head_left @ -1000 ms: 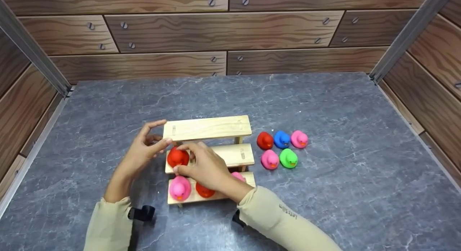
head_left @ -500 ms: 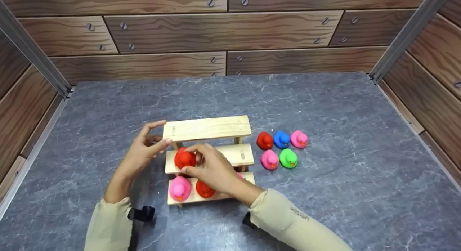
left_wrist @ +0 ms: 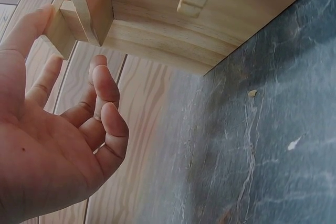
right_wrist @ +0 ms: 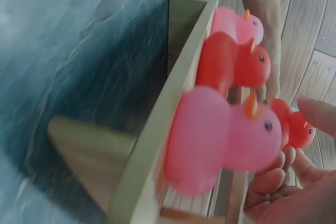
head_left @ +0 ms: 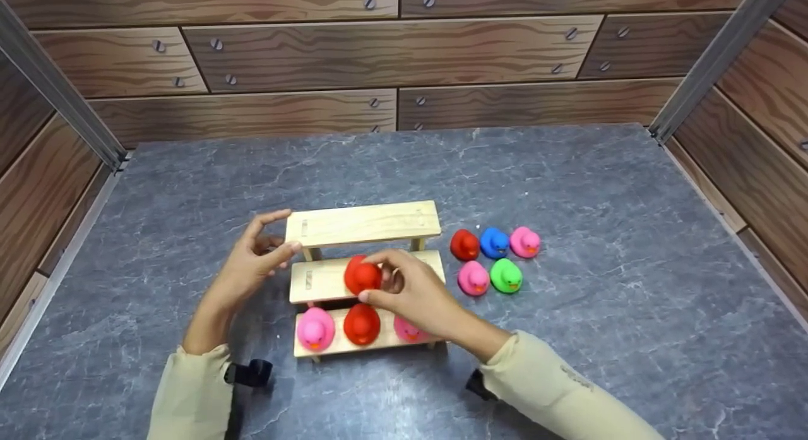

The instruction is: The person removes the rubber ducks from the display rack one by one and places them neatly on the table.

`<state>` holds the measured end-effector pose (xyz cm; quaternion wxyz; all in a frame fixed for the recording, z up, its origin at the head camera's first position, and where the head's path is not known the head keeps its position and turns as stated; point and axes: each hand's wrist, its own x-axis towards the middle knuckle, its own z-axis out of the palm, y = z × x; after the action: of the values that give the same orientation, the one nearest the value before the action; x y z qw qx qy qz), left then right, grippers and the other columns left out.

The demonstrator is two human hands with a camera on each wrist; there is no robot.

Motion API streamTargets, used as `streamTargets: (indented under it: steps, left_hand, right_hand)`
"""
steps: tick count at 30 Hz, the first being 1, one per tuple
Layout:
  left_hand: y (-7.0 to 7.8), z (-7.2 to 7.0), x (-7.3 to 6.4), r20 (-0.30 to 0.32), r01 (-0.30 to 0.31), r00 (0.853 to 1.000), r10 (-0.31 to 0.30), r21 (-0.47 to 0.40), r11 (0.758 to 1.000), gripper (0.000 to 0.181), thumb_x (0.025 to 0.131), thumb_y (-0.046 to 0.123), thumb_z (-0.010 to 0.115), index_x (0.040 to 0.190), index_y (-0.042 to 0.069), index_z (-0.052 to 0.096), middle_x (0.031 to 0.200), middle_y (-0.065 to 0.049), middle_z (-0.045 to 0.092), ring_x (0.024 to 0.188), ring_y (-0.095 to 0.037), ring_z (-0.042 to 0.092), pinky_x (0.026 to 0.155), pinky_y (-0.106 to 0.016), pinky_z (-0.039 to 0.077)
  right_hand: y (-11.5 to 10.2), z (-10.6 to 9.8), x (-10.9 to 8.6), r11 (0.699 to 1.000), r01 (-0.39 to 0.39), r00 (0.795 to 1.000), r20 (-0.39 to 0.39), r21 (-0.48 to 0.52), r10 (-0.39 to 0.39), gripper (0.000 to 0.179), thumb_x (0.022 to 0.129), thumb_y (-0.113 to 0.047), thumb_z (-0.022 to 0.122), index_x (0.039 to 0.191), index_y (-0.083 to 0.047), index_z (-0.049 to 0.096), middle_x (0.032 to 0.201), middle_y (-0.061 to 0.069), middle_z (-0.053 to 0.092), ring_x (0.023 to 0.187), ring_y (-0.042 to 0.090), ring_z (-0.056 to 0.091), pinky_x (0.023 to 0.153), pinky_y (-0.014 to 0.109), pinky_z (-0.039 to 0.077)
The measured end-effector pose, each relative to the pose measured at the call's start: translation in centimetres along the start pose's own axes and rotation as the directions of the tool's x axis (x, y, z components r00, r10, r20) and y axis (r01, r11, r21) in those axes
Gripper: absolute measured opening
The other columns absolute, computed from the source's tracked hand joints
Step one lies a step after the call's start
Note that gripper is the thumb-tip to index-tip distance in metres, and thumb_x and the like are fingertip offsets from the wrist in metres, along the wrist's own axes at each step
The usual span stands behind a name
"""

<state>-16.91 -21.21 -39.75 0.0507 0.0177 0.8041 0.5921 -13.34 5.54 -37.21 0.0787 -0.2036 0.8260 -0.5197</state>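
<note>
Right hand (head_left: pixel 413 296): thumb and index finger pinched round a red duck (head_left: pixel 363 277), gap only as wide as its body. That duck is at the middle tier of the wooden stand (head_left: pixel 363 225), about halfway along; can't tell if its base touches the wood. Left hand (head_left: pixel 252 257): thumb on the front corner, index finger on the back corner of the stand's top tier, left end, gripping across it; other fingers loosely bent, just off the stand's left end.

Stand's bottom tier, left to right: left pink duck (head_left: pixel 315 330), center red duck (head_left: pixel 362 324), right pink duck (head_left: pixel 409 328), the last partly behind the right hand. All upright.

Just right of the stand, loose group of five, all upright. Back row: outer red duck (head_left: pixel 464 245), blue duck (head_left: pixel 494 242), back pink duck (head_left: pixel 525 242). Front row: front pink duck (head_left: pixel 473 278), green duck (head_left: pixel 506 275).

Beige sleeves (head_left: pixel 192 389) on both arms, in front of the stand. Stand sits on a gray marbled tabletop (head_left: pixel 600 194); wood-print panels (head_left: pixel 391 55) well behind it and at both sides.
</note>
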Motion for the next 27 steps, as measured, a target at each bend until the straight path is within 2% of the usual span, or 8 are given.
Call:
streamTargets:
  steps: [11,19,27]
  left_hand:
    - [0.1,0.0,0.0,0.013,0.004,1.000,-0.004,-0.019,1.000,0.059,0.093,0.017,0.065,0.145,0.018,0.038,0.095,-0.004,0.060,0.075,-0.013,0.054,0.064,-0.025,0.042]
    - [0.2,-0.1,-0.1,0.014,0.013,1.000,-0.013,-0.004,1.000,0.060,0.092,0.020,0.066,0.145,0.018,0.037,0.097,-0.005,0.060,0.077,-0.013,0.054,0.065,-0.025,0.042]
    - [0.2,0.0,-0.1,0.010,0.010,1.000,-0.010,-0.001,1.000,0.059,0.092,0.019,0.066,0.144,0.018,0.039,0.095,-0.005,0.061,0.076,-0.013,0.054,0.065,-0.025,0.042]
  right_hand:
    - [1.2,-3.7,-1.3,1.000,-0.002,1.000,-0.030,0.015,0.003,0.037,0.081,-0.013,0.077,0.114,-0.003,0.062,0.083,0.006,0.054,0.071,0.012,0.048,0.065,0.019,0.041]
    - [1.7,-7.2,-2.3,0.999,-0.049,0.997,-0.065,-0.007,0.049,0.040,0.080,-0.012,0.077,0.115,-0.002,0.063,0.085,0.010,0.056,0.071,0.011,0.047,0.063,0.018,0.041]
    - [2.4,-10.4,-3.5,0.992,-0.086,0.991,-0.113,-0.087,0.076,0.042,0.081,-0.011,0.076,0.118,0.002,0.061,0.089,0.010,0.056,0.074,0.014,0.050,0.065,0.020,0.045]
